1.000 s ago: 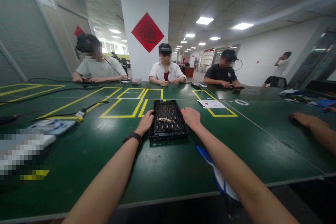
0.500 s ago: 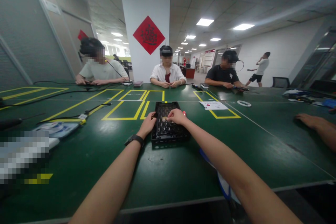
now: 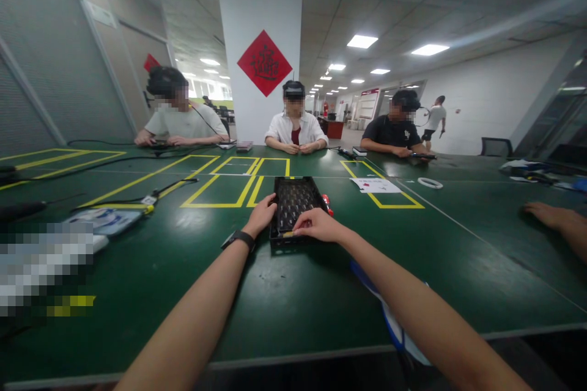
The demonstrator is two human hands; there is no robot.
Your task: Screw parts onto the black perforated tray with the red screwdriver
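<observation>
A black gridded tray (image 3: 296,192) lies on the green table (image 3: 284,293) in front of me. My left hand (image 3: 261,215), with a black watch on the wrist, rests against the tray's left edge. My right hand (image 3: 316,226) lies over the tray's near edge, fingers pinched on a small yellowish part (image 3: 288,234) at the near row. A small red object (image 3: 326,200) sits by the tray's right edge.
Three people sit across the table; another person's hand (image 3: 545,215) rests on it at the right. Yellow tape outlines, cables (image 3: 151,192), a plastic bag (image 3: 107,220), a paper sheet (image 3: 373,185) and a white ring (image 3: 430,182) lie around. A blue-white item (image 3: 389,317) hangs near my right arm.
My right hand went from the tray's right edge into the tray, took the yellowish part and drew it toward the near edge. My left hand stayed on the left edge.
</observation>
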